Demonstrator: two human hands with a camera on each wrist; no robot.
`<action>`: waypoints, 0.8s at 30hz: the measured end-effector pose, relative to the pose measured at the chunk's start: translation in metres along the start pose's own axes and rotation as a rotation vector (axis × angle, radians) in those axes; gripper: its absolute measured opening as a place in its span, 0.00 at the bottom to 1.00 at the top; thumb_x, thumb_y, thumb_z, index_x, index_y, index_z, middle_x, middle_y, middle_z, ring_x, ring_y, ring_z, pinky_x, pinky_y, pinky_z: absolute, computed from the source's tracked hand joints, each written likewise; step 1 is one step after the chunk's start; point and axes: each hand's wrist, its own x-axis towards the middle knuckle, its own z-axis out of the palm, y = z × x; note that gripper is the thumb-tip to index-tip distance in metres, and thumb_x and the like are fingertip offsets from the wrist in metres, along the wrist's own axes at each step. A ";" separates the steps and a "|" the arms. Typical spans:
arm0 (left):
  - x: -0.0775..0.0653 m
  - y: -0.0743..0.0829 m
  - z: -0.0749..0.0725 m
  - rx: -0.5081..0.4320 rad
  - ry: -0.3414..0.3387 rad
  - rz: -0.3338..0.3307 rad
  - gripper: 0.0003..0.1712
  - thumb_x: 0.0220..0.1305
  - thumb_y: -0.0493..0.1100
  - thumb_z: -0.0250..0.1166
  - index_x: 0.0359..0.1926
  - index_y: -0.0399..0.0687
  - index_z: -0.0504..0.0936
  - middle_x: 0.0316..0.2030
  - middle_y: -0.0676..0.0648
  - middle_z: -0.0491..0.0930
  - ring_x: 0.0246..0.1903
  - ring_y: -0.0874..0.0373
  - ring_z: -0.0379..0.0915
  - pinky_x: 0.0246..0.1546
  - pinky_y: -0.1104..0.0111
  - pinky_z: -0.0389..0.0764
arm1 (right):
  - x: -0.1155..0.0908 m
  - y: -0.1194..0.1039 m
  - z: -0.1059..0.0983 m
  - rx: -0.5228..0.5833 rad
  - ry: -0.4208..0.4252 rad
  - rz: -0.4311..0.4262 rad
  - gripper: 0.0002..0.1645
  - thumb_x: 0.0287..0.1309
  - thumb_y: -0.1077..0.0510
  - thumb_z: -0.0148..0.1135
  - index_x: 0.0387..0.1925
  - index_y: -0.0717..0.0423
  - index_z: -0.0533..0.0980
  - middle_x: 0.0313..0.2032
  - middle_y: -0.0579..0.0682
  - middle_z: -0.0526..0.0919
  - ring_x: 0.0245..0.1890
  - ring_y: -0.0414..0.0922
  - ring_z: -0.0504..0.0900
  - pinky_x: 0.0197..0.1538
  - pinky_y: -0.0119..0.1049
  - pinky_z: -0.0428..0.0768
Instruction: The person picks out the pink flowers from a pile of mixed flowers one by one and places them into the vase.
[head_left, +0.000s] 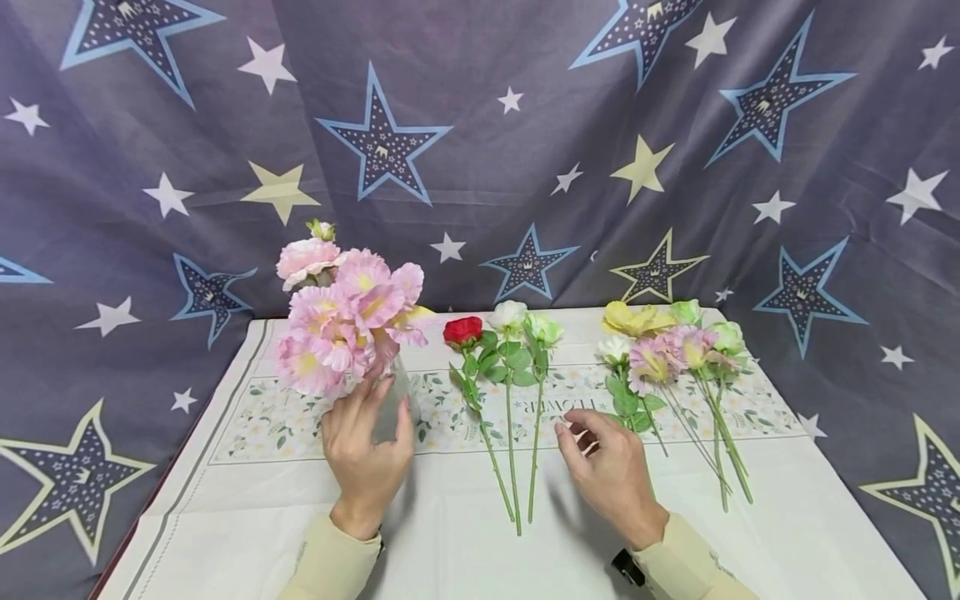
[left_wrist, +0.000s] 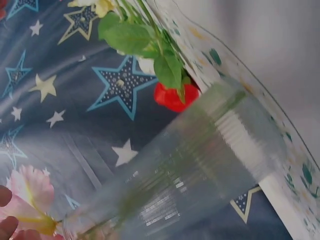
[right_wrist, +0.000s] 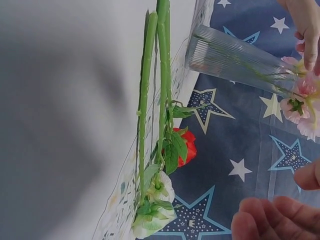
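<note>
A clear ribbed vase (right_wrist: 235, 57) stands upright on the table, filled with pink flowers (head_left: 345, 325) that spread above its rim. My left hand (head_left: 367, 454) is up beside the vase, its fingertips touching the lower blossoms, thumb apart. In the head view that hand hides most of the vase; green stems show through its side in the left wrist view. My right hand (head_left: 613, 475) hovers over the table with loosely bent fingers and nothing in them. Between the hands lie a red rose (head_left: 462, 332), a white rose (head_left: 508, 317) and a pale green rose (head_left: 545, 330), stems pointing toward me.
Right of the right hand lies another group of flowers, with a yellow flower (head_left: 636, 319), pink blossoms (head_left: 667, 354), a white rose (head_left: 615, 348) and green roses (head_left: 727, 337). The white tablecloth (head_left: 457, 558) carries a floral printed band. A star-patterned curtain (head_left: 480, 150) hangs behind the table.
</note>
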 end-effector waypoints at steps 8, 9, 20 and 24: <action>-0.007 0.004 0.004 -0.013 -0.037 0.025 0.13 0.59 0.43 0.68 0.40 0.39 0.89 0.42 0.40 0.87 0.32 0.41 0.79 0.31 0.58 0.62 | 0.002 0.005 -0.003 -0.026 0.012 -0.012 0.08 0.54 0.63 0.76 0.37 0.58 0.85 0.26 0.47 0.85 0.21 0.36 0.81 0.25 0.26 0.81; -0.008 0.005 0.004 -0.017 -0.044 0.030 0.13 0.58 0.43 0.68 0.40 0.39 0.88 0.42 0.40 0.87 0.32 0.42 0.79 0.31 0.59 0.62 | 0.002 0.006 -0.004 -0.029 0.013 -0.011 0.08 0.54 0.64 0.76 0.37 0.59 0.85 0.26 0.47 0.85 0.21 0.36 0.81 0.25 0.26 0.81; -0.025 0.007 0.004 0.012 -0.414 -0.103 0.25 0.51 0.46 0.75 0.50 0.42 0.85 0.48 0.43 0.86 0.43 0.44 0.80 0.38 0.51 0.73 | 0.002 0.013 -0.012 -0.064 0.001 0.029 0.06 0.55 0.64 0.74 0.36 0.57 0.85 0.26 0.46 0.85 0.22 0.37 0.82 0.25 0.30 0.82; -0.029 0.008 0.005 0.012 -0.487 -0.125 0.25 0.52 0.48 0.77 0.51 0.42 0.85 0.47 0.44 0.86 0.43 0.44 0.80 0.42 0.50 0.76 | 0.000 0.016 -0.015 -0.099 -0.008 0.046 0.06 0.56 0.62 0.75 0.36 0.56 0.85 0.26 0.45 0.85 0.22 0.37 0.82 0.25 0.31 0.82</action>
